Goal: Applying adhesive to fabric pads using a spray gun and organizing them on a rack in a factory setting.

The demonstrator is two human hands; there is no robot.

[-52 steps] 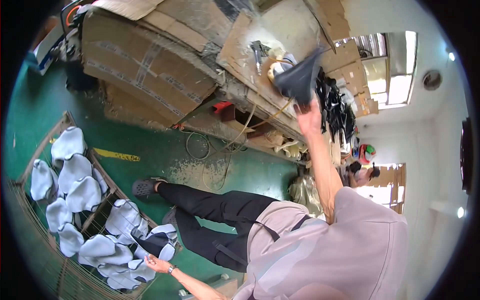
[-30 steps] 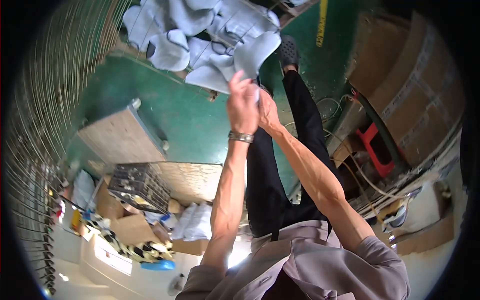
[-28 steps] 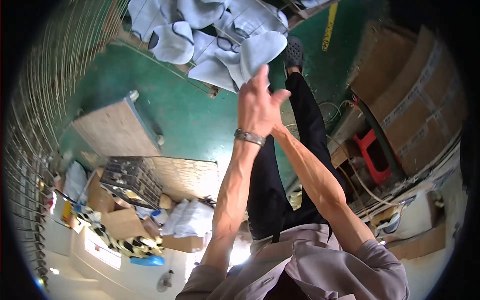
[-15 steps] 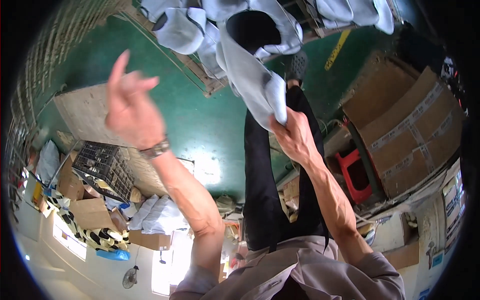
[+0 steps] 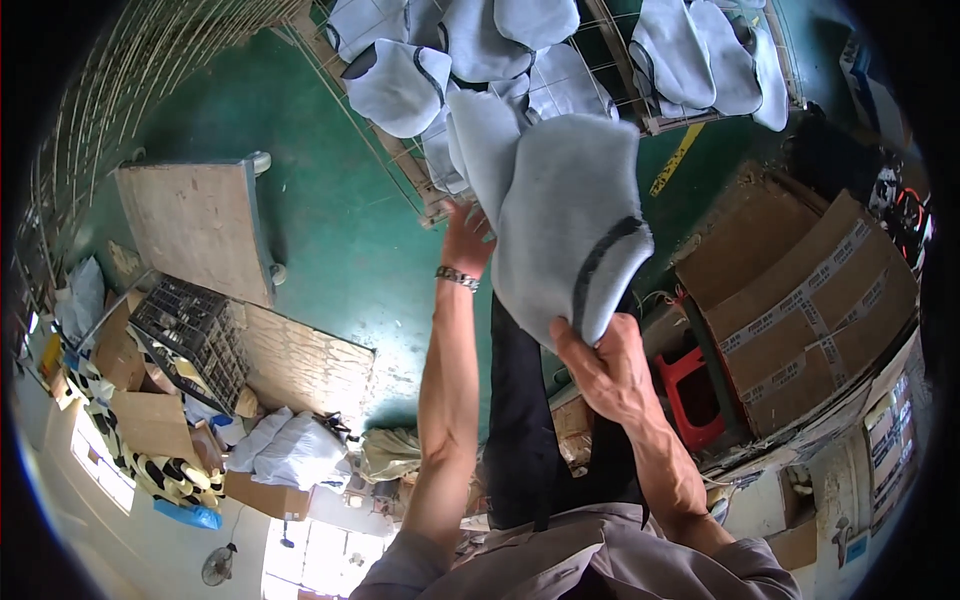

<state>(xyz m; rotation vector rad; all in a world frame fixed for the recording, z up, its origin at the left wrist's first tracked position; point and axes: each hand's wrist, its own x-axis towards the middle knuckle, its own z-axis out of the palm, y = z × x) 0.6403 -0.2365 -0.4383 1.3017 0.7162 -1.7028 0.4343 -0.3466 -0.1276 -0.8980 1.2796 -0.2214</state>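
My right hand [image 5: 612, 372] is closed on the near end of a pale grey, felt-like fabric piece [image 5: 565, 205], thumb on top. The piece has a rounded outline and a dark curved strip near its right edge, and it hangs spread out in front of my legs. At its left edge is my left hand [image 5: 467, 245], fingers apart; their tips are partly hidden, and I cannot tell whether they touch the fabric. Beyond, similar grey pieces [image 5: 400, 90] lie on a wire rack [image 5: 390, 170], one of them [image 5: 480, 140] partly behind the held piece.
More grey pieces [image 5: 670, 50] lie on the rack's right part. A flat wooden dolly [image 5: 190, 220] and a black crate [image 5: 190, 335] are at the left. On the right stand a large cardboard box [image 5: 810, 310] and a red plastic stool [image 5: 690, 400]. The floor [image 5: 310, 130] is green.
My left hand has come from raised at the far left to the fabric's left edge. The piece in my right hand was narrow and folded; now it is spread broad. The view has shifted.
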